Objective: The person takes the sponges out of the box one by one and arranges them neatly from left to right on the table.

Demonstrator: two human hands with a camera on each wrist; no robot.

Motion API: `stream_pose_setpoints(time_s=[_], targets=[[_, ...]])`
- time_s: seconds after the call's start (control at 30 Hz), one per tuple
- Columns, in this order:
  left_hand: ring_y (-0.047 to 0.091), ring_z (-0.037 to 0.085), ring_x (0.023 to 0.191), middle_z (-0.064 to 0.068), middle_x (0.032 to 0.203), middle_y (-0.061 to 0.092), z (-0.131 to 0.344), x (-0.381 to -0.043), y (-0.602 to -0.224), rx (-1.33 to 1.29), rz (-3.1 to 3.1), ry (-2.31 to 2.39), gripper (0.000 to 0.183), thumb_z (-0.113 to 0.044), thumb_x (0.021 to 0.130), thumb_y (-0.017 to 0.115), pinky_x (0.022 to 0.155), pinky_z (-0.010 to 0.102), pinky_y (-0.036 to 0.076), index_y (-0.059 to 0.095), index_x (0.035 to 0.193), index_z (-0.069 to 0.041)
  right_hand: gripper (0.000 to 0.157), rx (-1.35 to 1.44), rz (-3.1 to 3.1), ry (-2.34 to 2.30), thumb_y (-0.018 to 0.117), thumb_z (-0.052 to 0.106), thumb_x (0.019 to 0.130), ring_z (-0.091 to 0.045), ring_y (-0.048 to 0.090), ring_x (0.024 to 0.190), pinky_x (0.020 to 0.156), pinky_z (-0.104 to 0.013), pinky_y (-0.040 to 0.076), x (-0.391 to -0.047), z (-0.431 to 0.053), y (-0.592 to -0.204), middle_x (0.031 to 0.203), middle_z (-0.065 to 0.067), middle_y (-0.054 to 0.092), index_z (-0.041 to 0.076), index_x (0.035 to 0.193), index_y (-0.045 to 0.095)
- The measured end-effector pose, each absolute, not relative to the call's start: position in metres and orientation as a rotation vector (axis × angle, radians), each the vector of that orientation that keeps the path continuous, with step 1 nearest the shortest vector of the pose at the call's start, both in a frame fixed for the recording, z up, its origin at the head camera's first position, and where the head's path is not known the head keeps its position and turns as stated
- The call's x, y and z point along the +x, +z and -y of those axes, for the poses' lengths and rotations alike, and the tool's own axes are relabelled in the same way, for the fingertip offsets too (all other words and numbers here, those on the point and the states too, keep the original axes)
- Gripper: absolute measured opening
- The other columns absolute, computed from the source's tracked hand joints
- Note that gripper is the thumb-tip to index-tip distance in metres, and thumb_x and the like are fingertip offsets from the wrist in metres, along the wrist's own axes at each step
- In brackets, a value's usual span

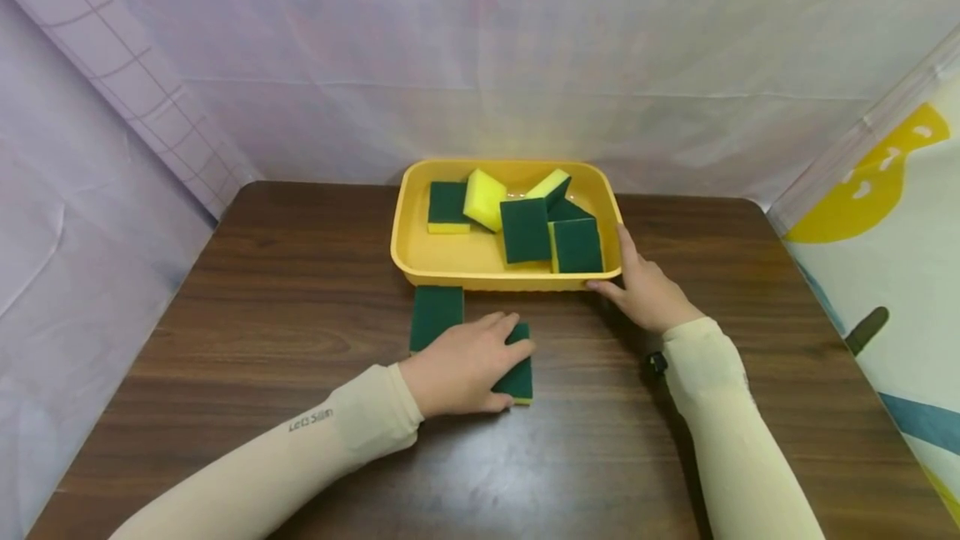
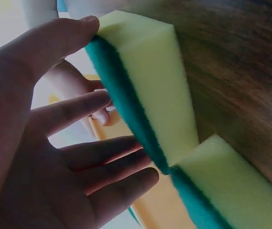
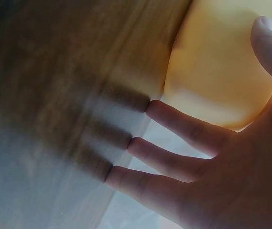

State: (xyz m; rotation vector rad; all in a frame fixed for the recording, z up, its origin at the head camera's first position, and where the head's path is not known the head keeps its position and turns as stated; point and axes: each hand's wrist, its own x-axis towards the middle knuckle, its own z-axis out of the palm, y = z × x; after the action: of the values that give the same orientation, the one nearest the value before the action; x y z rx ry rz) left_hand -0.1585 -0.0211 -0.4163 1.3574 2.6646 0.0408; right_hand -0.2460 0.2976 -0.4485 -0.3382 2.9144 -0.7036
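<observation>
My left hand [image 1: 465, 365], fingers spread, is over a green-and-yellow sponge [image 1: 516, 373] lying green side up on the table. In the left wrist view its thumb is at one corner of that sponge [image 2: 157, 71], and the other fingers extend toward the green face. A second sponge [image 1: 437, 315] lies just left, partly behind the hand; in the wrist view their corners meet. My right hand [image 1: 651, 294] rests at the front right corner of a yellow tray [image 1: 450, 280]. In the right wrist view, three fingertips [image 3: 157, 107] meet the table and the thumb is by the tray wall.
Inside the tray lie several sponges, among them a tilted yellow-faced one [image 1: 483, 197] and a green-faced one [image 1: 525, 230]. The brown wooden table [image 1: 285, 307] ends at a hanging cloth [image 1: 510, 48] behind the tray. A patterned cloth [image 1: 877, 273] hangs on the right.
</observation>
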Motion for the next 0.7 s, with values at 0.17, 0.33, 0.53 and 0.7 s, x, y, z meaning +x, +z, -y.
stream_pose_setpoints(time_s=[0.17, 0.33, 0.53, 0.7], targets=[[0.047, 0.038, 0.149, 0.022, 0.164, 0.046, 0.018, -0.149, -0.413, 1.434, -2.669, -0.005, 0.067, -0.051, 0.101, 0.076, 0.117, 0.048, 0.046, 0.061, 0.153, -0.012, 0.112, -0.338, -2.914, -0.703, 0.063, 0.055, 0.108, -0.058, 0.055, 0.133, 0.101, -0.073, 0.049, -0.246, -0.298, -0.448, 0.157, -0.041, 0.043, 0.011, 0.171, -0.018], [0.057, 0.032, 0.137, 0.018, 0.154, 0.054, 0.009, -0.12, -0.41, 1.562, -2.7, -0.047, 0.056, -0.047, 0.104, 0.073, 0.11, 0.041, 0.052, 0.065, 0.147, -0.011, 0.111, -0.338, -2.908, -0.701, 0.061, 0.056, 0.108, -0.058, 0.055, 0.132, 0.099, -0.072, 0.05, -0.245, -0.298, -0.448, 0.158, -0.04, 0.042, 0.011, 0.171, -0.019], [0.06, 0.026, 0.127, 0.012, 0.142, 0.06, 0.005, -0.094, -0.41, 1.549, -2.765, -0.147, 0.058, -0.052, 0.104, 0.072, 0.098, 0.038, 0.059, 0.068, 0.143, -0.01, 0.111, -0.344, -2.912, -0.707, 0.062, 0.054, 0.108, -0.058, 0.055, 0.133, 0.1, -0.072, 0.049, -0.246, -0.298, -0.447, 0.159, -0.04, 0.042, 0.011, 0.171, -0.018], [0.058, 0.033, 0.136, 0.018, 0.15, 0.057, 0.005, -0.088, -0.415, 1.443, -2.75, -0.149, 0.06, -0.051, 0.104, 0.072, 0.098, 0.044, 0.06, 0.068, 0.143, -0.006, 0.111, -0.349, -2.915, -0.703, 0.062, 0.055, 0.108, -0.058, 0.056, 0.132, 0.1, -0.072, 0.05, -0.247, -0.299, -0.449, 0.158, -0.04, 0.043, 0.011, 0.172, -0.018]])
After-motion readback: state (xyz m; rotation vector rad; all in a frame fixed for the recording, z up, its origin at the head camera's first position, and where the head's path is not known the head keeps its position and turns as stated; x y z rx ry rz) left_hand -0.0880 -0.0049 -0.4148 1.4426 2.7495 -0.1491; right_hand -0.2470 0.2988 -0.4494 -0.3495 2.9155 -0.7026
